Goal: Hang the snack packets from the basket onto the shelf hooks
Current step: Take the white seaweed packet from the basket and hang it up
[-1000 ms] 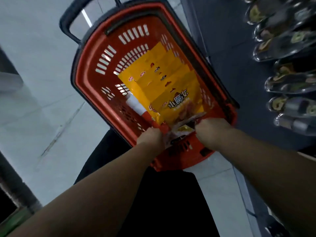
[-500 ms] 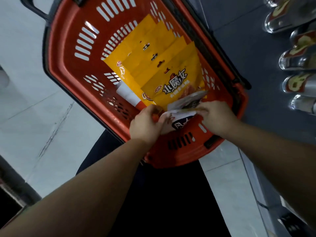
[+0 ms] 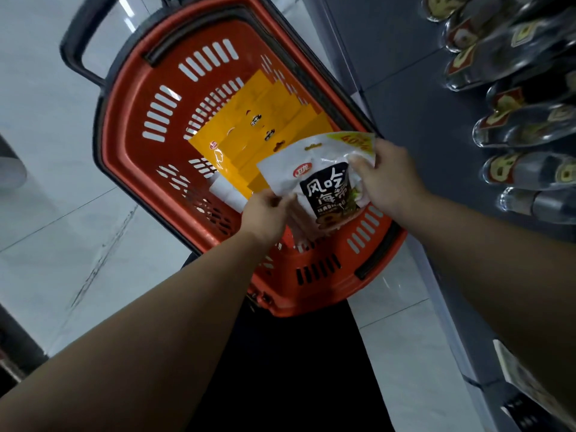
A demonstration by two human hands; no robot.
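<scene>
A person holds a white snack packet (image 3: 314,169) with both hands over the near end of the red basket (image 3: 124,145), which stands on a pale tiled floor (image 3: 46,198). The left hand (image 3: 265,213) pinches the packet's lower left edge, its fingers curled around it. The right hand (image 3: 389,179) grips the packet's upper right corner, thumb on the front face. The packet is lifted clear of the basket's floor and tilted, its black label with white characters facing the camera. Inside the basket, beyond the white packet, lies a fanned, overlapping row of yellow packets (image 3: 265,120). A white item (image 3: 227,191) lies just beside them, against the basket's left wall. Well to the right of the basket, shiny packets (image 3: 514,126) hang on a dark shelf (image 3: 405,104).
</scene>
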